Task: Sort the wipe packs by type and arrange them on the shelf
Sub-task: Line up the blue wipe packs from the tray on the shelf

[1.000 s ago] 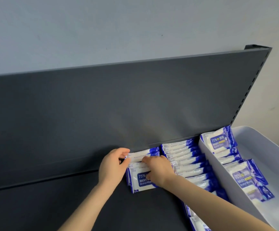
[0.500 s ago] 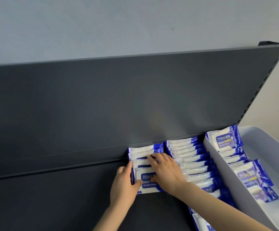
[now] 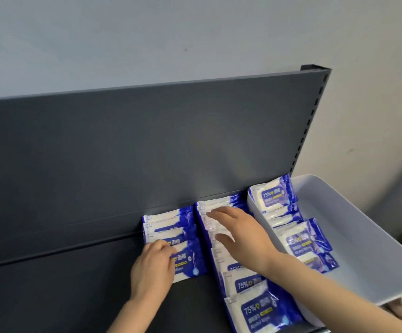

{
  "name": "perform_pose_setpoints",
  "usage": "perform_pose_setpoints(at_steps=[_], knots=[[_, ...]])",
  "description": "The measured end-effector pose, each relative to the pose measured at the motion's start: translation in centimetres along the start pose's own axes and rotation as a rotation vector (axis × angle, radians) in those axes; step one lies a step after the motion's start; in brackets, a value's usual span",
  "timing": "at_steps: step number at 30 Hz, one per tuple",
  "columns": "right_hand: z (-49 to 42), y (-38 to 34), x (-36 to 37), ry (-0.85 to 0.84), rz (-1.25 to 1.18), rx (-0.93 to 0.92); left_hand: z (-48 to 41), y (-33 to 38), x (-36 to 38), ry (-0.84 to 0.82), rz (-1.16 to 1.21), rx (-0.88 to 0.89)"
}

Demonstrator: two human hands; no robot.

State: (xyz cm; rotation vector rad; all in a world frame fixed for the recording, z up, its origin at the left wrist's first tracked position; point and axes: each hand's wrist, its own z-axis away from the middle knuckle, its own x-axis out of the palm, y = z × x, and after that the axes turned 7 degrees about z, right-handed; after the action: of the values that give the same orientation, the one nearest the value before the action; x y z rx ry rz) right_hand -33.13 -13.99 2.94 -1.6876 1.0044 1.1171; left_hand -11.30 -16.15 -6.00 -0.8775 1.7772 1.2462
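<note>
Blue-and-white alcohol wipe packs stand in two rows on the dark grey shelf (image 3: 50, 299). The short left row (image 3: 171, 224) has three packs, and my left hand (image 3: 154, 267) has its fingers curled over the left side of the front pack (image 3: 190, 263). The long right row (image 3: 250, 287) runs from the back panel to the shelf's front edge. My right hand (image 3: 240, 234) is over its rear packs with fingers spread and holds nothing. More packs of the same print (image 3: 274, 195) lie in the white bin (image 3: 368, 236) on the right.
The shelf's upright back panel (image 3: 123, 152) rises behind the rows, with a slotted post (image 3: 313, 121) at its right end. Bare shelf floor stretches left of the short row. The bin's left wall touches the long row.
My right hand has come off the short row's front pack and moved right, over the long row. My left hand stays at that front pack's left side.
</note>
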Motion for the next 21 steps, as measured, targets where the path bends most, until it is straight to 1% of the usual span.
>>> perform_pose_setpoints(at_steps=[2, 4, 5, 6, 8, 10, 11, 13, 16, 18, 21], knots=[[1.7, 2.9, -2.1, 0.086, -0.044, 0.082, -0.4, 1.3, -0.2, 0.018, 0.010, -0.030], [3.6, 6.4, -3.8, 0.117, -0.047, 0.202, -1.1, 3.0, -0.4, 0.023, 0.028, -0.033], [4.4, 8.2, -4.5, 0.088, -0.024, 0.261, -1.5, 4.0, -0.6, 0.021, 0.045, -0.035], [5.2, 10.1, -5.0, 0.023, 0.017, 0.305, -1.8, 5.1, -0.8, 0.021, 0.060, -0.030], [6.6, 13.2, -5.5, -0.176, 0.114, 0.333, -2.6, 7.7, -1.1, 0.023, 0.090, 0.000], [7.5, 15.0, -5.3, -0.350, 0.169, 0.286, -3.3, 10.6, -1.2, 0.021, 0.126, 0.051], [7.9, 15.6, -5.1, -0.401, 0.189, 0.252, -3.6, 12.1, -1.2, 0.016, 0.142, 0.077], [8.6, 16.3, -4.4, -0.416, 0.226, 0.201, -4.1, 14.7, -1.1, 0.002, 0.170, 0.121], [9.5, 17.2, -4.0, -0.370, 0.251, 0.169, -4.8, 17.7, -0.9, -0.007, 0.191, 0.180], [10.1, 17.9, -3.9, -0.400, 0.251, 0.102, -5.3, 19.4, -0.8, -0.035, 0.192, 0.211], [11.2, 18.7, -3.6, -0.451, 0.185, 0.018, -6.1, 21.9, -0.1, -0.101, 0.170, 0.266]])
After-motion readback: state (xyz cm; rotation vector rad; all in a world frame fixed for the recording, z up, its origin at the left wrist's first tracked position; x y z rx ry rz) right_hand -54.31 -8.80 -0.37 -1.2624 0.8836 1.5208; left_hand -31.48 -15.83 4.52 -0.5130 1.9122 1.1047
